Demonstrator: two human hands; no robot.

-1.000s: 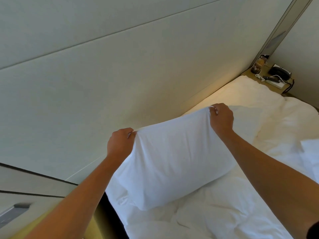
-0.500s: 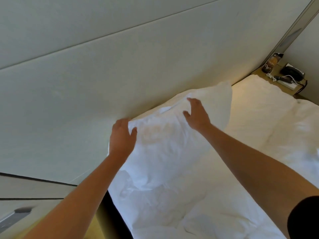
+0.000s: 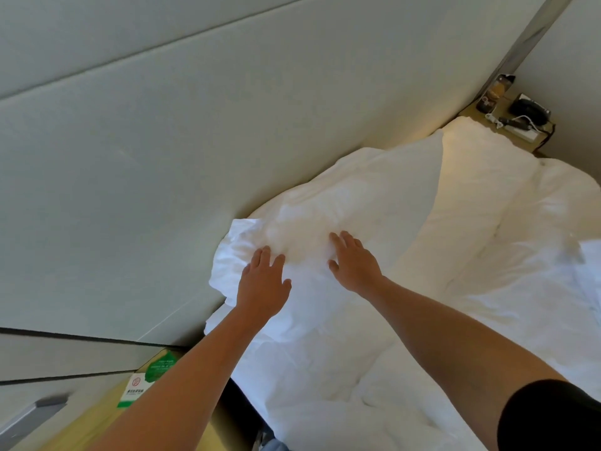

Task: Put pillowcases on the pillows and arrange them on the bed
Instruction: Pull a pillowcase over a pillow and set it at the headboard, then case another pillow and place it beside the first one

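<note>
Here my left hand (image 3: 264, 281) lies flat on the white pillow (image 3: 351, 203), fingers spread and palm down, gripping nothing. My right hand (image 3: 353, 260) does the same just beside it, also splayed and pressing into the soft cover, with a narrow strip of fabric between the two hands. Both forearms reach in from the lower edge, and a black sleeve (image 3: 553, 418) shows on my right upper arm at the bottom right corner.

The pillow is in its pillowcase and lies at the head of the bed (image 3: 439, 336), its long side up against the pale padded headboard (image 3: 227, 125). The end nearest my left hand is crumpled and bunched, with loose cloth hanging over the bed's corner; the far end rises to a pointed corner against the headboard. Beyond it the mattress sheet looks warmer in tone, and a rumpled white duvet (image 3: 536, 271) spreads across the right side.

At the far corner a small nightstand (image 3: 517, 125) holds a dark telephone (image 3: 530, 109), a white cable and a small bottle-like thing I can't make out clearly. Near my left elbow a wooden surface (image 3: 97, 418) carries a green and white card (image 3: 143, 385).
</note>
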